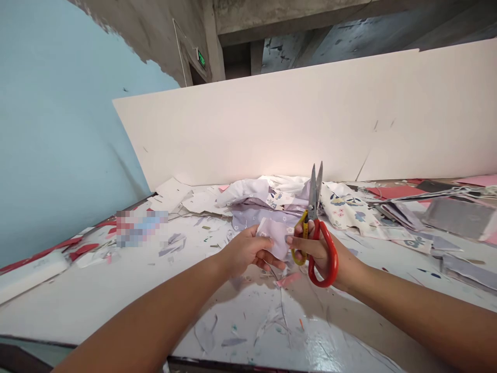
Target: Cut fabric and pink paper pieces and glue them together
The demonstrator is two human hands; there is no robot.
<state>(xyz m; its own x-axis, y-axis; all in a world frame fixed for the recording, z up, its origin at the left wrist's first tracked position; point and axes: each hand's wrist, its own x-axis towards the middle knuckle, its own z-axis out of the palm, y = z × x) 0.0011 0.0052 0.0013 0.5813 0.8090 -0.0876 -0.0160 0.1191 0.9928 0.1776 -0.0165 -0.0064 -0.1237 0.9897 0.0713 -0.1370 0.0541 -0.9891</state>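
My left hand point(246, 252) pinches a piece of pale lilac fabric point(273, 237) by its lower left side. The cloth's right edge reaches my right hand point(318, 250), which holds a pair of scissors point(312, 220) upright. These have steel blades, slightly parted and pointing away from me, with a red handle point(325, 261) and a yellow one point(300, 247). No cloth lies between the blades. Behind my hands is a heap of white and lilac floral cloth point(264, 199), partly hidden by the scissors and the lilac piece.
A white worktable point(233, 321) is littered with scraps. Floral cloth point(345, 211), red sheets point(394, 192) and grey folded fabric point(460, 217) lie to the right. Red scraps and a white strip point(31, 275) lie left. A white board point(272, 124) stands behind, beside a blue wall point(58, 129).
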